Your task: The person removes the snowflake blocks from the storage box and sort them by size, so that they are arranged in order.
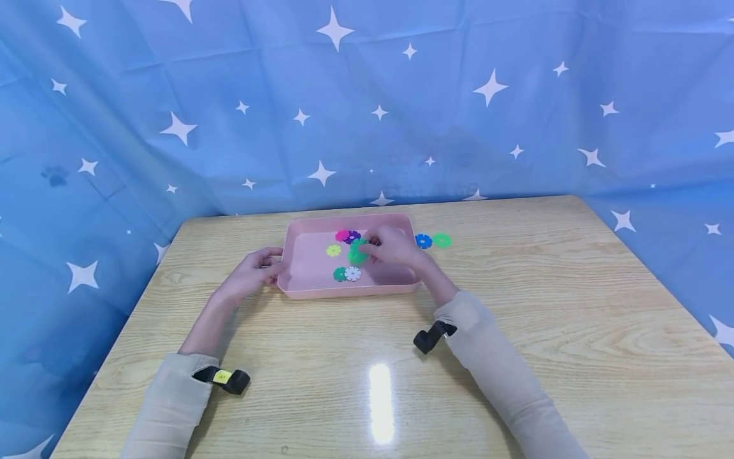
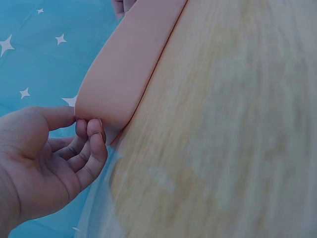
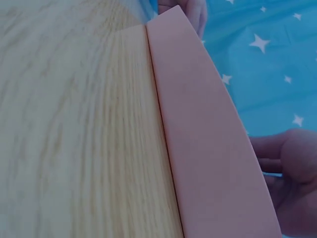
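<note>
A shallow pink tray point(image 1: 327, 292) stands on the table with several notched plastic snowflake discs inside. My left hand point(image 1: 256, 274) grips the tray's near left corner; in the left wrist view the thumb is at the rim and curled fingers are against the outer wall. Over the tray's right half, my right hand point(image 1: 392, 245) pinches a green snowflake disc point(image 1: 357, 256) among overlapping green ones. Close by lie a yellow disc point(image 1: 334, 250), a pink disc point(image 1: 342, 235) and a purple disc point(image 1: 352, 237). The tray wall point(image 3: 203, 124) hides the right fingertips in the right wrist view.
Nearer the front of the tray, a dark green disc point(image 1: 340, 274) touches a white disc point(image 1: 352, 273). Outside its right wall, a blue disc point(image 1: 424, 241) and a light green disc point(image 1: 442, 240) lie on the wooden table point(image 1: 573, 306). A starry blue curtain point(image 1: 401, 83) hangs behind.
</note>
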Demonstrator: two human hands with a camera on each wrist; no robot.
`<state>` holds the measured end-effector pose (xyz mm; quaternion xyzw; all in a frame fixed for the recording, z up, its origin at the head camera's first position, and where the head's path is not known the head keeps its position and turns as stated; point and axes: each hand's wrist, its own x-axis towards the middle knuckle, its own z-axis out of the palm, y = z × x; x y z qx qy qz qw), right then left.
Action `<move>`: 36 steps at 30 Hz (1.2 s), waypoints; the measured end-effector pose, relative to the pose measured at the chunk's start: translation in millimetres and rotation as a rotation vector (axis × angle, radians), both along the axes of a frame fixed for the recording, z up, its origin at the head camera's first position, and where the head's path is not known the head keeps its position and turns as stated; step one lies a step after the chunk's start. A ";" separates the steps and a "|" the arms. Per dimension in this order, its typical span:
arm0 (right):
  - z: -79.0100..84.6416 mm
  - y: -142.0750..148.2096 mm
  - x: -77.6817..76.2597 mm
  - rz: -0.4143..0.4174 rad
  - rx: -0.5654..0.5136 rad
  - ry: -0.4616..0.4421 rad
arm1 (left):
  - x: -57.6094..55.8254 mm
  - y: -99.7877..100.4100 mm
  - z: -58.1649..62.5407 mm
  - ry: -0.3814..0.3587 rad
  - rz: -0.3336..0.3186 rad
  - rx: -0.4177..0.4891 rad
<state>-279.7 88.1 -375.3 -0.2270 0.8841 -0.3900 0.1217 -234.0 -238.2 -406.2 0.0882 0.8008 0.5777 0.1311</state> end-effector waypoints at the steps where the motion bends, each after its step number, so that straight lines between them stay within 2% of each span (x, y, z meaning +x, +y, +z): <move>1: 0.4 2.0 -0.5 0.004 -0.008 0.007 | -0.1 0.0 0.0 0.001 0.000 0.000; 11: 6.4 26.2 -6.4 -0.018 -0.056 0.093 | -0.3 -0.3 -1.3 -0.003 0.007 0.005; 16: 10.2 40.5 -6.6 -0.096 -0.092 0.085 | -0.4 -0.6 -2.0 -0.003 0.009 0.004; 25: 11.6 74.3 -10.6 -0.224 -0.134 0.135 | 0.1 -0.3 -2.6 0.004 0.002 0.001; 36: 5.7 116.3 -15.1 -0.329 -0.130 0.129 | -1.5 0.1 -2.6 -0.001 0.007 0.013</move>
